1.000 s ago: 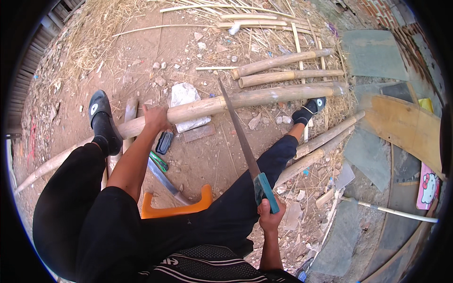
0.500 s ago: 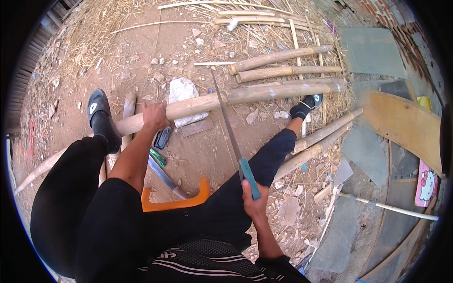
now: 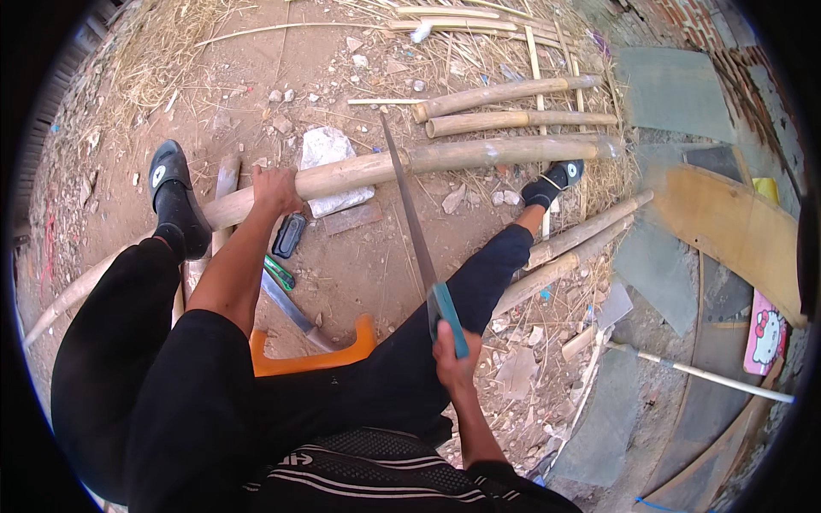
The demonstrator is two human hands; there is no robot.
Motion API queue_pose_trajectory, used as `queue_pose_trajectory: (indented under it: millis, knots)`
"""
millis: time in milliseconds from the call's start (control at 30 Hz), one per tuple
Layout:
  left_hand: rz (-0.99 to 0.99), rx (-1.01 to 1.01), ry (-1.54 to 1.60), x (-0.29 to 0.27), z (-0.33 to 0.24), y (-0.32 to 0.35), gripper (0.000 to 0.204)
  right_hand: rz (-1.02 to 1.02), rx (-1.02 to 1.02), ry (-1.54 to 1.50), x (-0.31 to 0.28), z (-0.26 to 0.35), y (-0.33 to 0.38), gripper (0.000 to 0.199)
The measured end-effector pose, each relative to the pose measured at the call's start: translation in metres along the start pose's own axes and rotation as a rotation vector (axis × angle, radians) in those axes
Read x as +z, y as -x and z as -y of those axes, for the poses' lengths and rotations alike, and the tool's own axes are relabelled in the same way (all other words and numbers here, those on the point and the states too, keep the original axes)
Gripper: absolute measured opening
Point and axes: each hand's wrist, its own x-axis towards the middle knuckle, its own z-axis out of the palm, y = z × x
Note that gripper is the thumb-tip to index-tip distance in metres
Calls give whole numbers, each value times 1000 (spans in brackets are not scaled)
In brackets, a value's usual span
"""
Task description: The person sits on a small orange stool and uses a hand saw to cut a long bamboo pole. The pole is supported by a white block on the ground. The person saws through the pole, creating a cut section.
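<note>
Bare dirt (image 3: 376, 265) between legs; knife (image 3: 291, 309), orange handle (image 3: 312, 359) alongside.

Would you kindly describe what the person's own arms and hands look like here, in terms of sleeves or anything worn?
Both forearms are bare, with no sleeves reaching them. The left hand and the right hand wear no gloves, and no rings, watch or bracelet can be made out. The only clothing near the arms is a black top with thin white stripes at the lower edge of the view.

Left hand (image 3: 275, 190) steadies pole (image 3: 410, 164) — right hand (image 3: 453, 359) grips saw (image 3: 419, 248).
</note>
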Motion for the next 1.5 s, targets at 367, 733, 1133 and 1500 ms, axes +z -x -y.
queue_pose_trajectory:
  millis: [367,733,1133,1500]
  knots:
    - [16,-22,-15,4,9,3,62,62,170,-184,-12,32,-1,42]
    - [-22,14,21,17,12,45,64,35,184,-333,-37,40,75,46]
    - [-83,31,62,-18,111,25,52,-19,-13,14,121,50,-2,50]
    - [-96,11,60,-17,87,21,53,39,80,-180,60,56,4,54]
